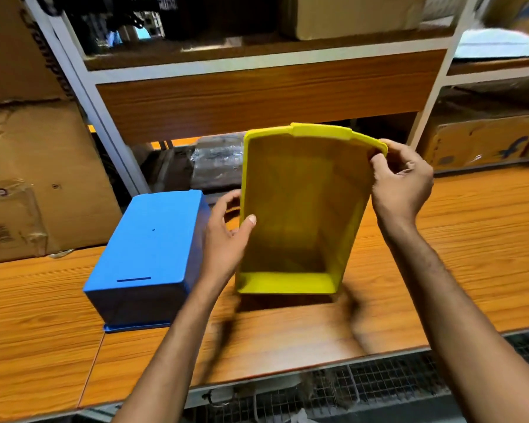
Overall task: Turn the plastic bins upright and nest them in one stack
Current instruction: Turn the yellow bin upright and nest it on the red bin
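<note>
The yellow bin [303,209] is in the middle of the frame, held between both hands and tipped up on end, so its open mouth faces the viewer and its floor faces away. Its rimmed top edge is uppermost and its lower end sits low over the wooden table [471,239]; whether it touches the wood I cannot tell.

The left hand [223,236] grips the bin's left wall about halfway down. The thumb [248,223] is hooked over the edge onto the inside face, and the other fingers curl round the outside, mostly hidden behind the wall. The right hand [403,184] is higher, at the upper right corner of the bin, pinching the rim there between thumb and bent fingers. Both forearms come up from the bottom of the frame, the left one leaning right and the right one leaning left, with the right wrist raised above the left.

Just left of the left hand, the blue bin [150,248] rests upside down on the table, its flat bottom up and its rim against the wood. It is close to the yellow one but not touching it.

That makes two bins, one yellow and one blue, and two hands, both on the yellow one.

Behind the table stands a metal shelf rack [257,96], with cardboard boxes [28,178] at the left, the upper edge and the right of the frame
</note>
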### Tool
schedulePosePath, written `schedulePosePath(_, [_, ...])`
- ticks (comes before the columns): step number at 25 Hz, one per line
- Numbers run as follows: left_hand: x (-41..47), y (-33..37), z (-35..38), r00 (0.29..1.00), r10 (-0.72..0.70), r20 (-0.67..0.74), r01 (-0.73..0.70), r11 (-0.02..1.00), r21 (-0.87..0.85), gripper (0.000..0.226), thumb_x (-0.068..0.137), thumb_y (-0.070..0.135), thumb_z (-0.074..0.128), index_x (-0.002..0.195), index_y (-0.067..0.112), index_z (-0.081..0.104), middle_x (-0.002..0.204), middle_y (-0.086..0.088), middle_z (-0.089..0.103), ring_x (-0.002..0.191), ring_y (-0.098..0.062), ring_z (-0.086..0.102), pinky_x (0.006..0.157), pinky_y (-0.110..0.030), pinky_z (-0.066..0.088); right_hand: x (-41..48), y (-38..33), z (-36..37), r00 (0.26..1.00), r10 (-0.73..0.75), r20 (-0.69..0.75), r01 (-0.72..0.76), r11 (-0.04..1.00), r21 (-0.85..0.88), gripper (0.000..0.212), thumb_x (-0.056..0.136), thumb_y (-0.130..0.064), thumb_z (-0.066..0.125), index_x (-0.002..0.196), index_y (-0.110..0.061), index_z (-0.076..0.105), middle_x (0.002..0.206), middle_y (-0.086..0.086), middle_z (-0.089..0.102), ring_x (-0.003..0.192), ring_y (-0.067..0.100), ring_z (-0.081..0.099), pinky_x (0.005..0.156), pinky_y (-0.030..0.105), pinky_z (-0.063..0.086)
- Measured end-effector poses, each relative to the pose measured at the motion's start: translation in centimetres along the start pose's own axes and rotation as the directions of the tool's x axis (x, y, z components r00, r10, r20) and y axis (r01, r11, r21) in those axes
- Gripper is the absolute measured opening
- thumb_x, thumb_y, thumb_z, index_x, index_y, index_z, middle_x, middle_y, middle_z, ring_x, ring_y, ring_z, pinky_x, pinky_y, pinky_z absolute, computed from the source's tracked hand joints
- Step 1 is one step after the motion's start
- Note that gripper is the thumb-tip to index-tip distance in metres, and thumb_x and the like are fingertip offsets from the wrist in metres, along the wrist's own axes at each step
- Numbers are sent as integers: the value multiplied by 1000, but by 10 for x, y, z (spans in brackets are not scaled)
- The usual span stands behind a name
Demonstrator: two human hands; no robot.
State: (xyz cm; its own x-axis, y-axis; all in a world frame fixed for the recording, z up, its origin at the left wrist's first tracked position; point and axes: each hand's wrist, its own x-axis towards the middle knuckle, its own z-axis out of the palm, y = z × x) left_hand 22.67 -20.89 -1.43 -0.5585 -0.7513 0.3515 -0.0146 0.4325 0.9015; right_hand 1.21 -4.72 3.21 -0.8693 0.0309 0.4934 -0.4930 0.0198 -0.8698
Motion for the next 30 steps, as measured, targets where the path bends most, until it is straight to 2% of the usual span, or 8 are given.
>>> schedulePosePath(4, [-11,-14,6,989,47,-139,-35,996,87,20,91,12,75,103,24,65,103,2,69,89,7,62,70,-4,45,10,-1,-8,999,44,14,-44,998,39,24,85,-19,70,107,-19,79,92,-10,76,79,-1,68,71,21,58])
schedulePosePath(9, [5,-6,5,957,154,-246,-113,978,174,20,88,11,76,105,22,74,99,6,73,85,10,62,73,-10,49,2,11,-15,997,52,52,-51,998,-25,33,87,-21,70,121,-21,71,113,-5,73,102,7,68,89,31,59])
schedulePosePath(15, [14,10,13,948,233,-216,-206,968,143,31,85,3,74,110,22,77,101,4,73,92,1,67,81,-18,53,-19,13,-24,962,-248,116,273,892,-361,55,82,-19,70,136,-23,59,138,-1,58,129,22,46,100,23,37])
schedulePosePath(19, [20,20,17,939,288,-186,-258,951,170,35,82,-1,74,111,19,79,102,5,73,95,-5,68,84,-23,55,-24,0,-33,918,-380,110,381,775,-504,56,82,-23,69,137,-22,58,147,5,50,137,29,41,109,44,39])
schedulePosePath(23, [20,33,31,912,407,-44,-389,896,217,36,80,-1,75,111,15,80,104,3,74,99,-10,69,89,-31,56,-21,-19,-35,786,-519,336,618,654,-435,57,80,-18,69,136,-18,60,140,7,56,130,31,45,105,44,41])
schedulePosePath(26, [22,40,39,842,535,64,-529,797,292,32,82,3,79,112,14,80,105,-2,74,96,-16,70,85,-36,58,-14,-28,-34,643,-529,554,764,500,-409,55,78,-23,68,133,-22,63,137,3,59,130,29,47,105,45,39])
schedulePosePath(28, [23,45,45,790,604,111,-600,720,348,28,85,7,79,112,14,80,104,-3,73,94,-19,69,80,-38,58,-11,-30,-33,536,-516,668,842,380,-382,48,82,-29,65,130,-25,65,131,1,64,124,29,53,105,46,38])
schedulePosePath(30, [24,50,50,761,636,128,-634,687,355,24,87,9,77,111,14,79,104,-4,73,94,-20,69,78,-41,57,-10,-29,-30,486,-522,701,873,333,-357,35,92,-32,56,124,-25,68,121,2,69,111,29,60,95,43,41])
